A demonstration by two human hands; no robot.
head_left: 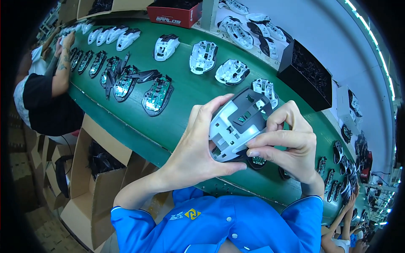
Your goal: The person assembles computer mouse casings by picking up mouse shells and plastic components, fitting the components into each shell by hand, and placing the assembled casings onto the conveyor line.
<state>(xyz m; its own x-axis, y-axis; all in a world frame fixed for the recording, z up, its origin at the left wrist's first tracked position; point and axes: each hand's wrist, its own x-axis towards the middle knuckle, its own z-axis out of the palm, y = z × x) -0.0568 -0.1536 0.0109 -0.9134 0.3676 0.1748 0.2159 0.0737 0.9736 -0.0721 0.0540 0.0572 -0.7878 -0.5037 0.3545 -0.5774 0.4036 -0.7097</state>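
A white and dark grey computer mouse (232,130) is tilted up in front of my chest, above the green bench. My left hand (192,145) wraps round its left side, fingers behind and thumb beneath. My right hand (293,137) pinches with thumb and forefinger at the mouse's lower right edge; whether a small part lies between those fingertips cannot be seen. Just beyond the mouse lies a white shell (265,87), partly covered by it. Under my right fingers, a mouse base with a green circuit board (258,161) shows in part.
On the green bench (185,99) lie white shells (203,57) and bases with circuit boards (157,96). A red box (174,16) and a black box (306,76) line the far side. Cardboard boxes (99,185) stand lower left. A co-worker (48,95) works at left; other hands (348,206) show lower right.
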